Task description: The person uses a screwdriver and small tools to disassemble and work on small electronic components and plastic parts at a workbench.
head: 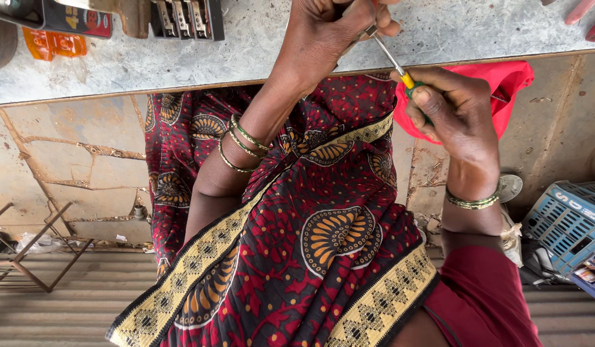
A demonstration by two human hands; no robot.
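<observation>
1. Patterned red cloth [310, 244] drapes the lap, nearest the lens.
2. Right hand [458, 119] clamped on screwdriver [400, 72] handle, shaft angled up-left.
3. Left hand [329, 32] pinched shut on a small part at the tip, mostly hidden, over grey bench [246, 51].
4. Progress: tip engaged; can't tell how far driven.

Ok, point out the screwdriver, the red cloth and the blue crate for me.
screwdriver [392, 63]: head view, on the metal shaft between the two hands.
red cloth [510, 83]: head view, on the bare fold right of the right hand.
blue crate [567, 222]: head view, on its slatted side wall.
</observation>
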